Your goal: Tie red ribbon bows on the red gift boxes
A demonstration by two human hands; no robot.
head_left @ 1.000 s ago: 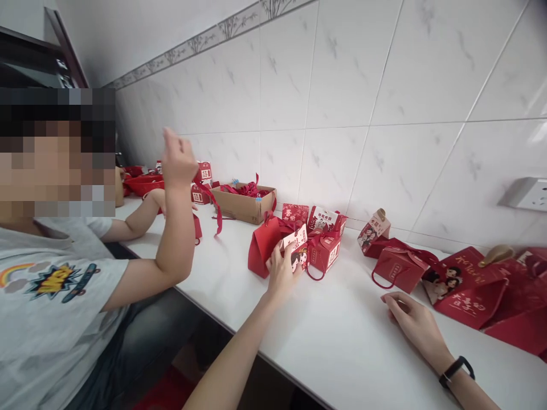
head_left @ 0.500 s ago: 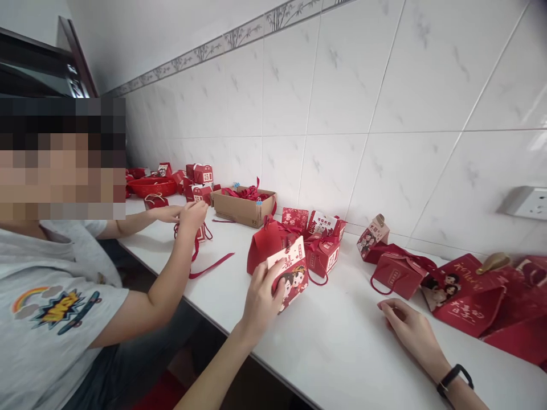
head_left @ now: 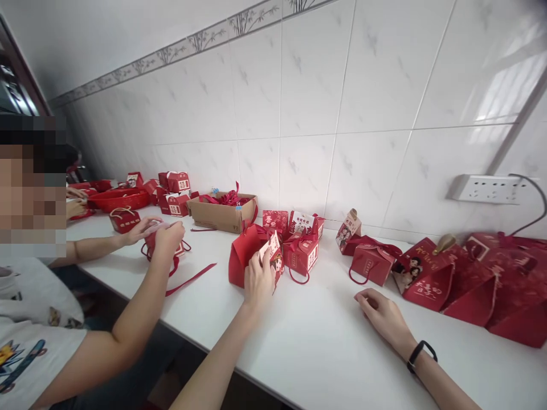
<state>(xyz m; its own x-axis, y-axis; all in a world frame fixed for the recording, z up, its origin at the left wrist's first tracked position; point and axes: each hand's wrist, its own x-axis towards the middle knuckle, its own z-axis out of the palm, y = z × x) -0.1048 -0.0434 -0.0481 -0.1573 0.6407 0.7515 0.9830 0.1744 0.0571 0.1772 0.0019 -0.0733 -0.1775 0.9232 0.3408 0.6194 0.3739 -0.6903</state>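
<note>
Along the white bench, the left hand is holding a printed box nearer the partly hidden red box than before; the right hand is resting released.

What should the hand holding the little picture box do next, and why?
Maybe the left hand should settle the picture box on the white table and let go, because it holds that box right by the red box. I can't tell whether it already rests there.
</note>
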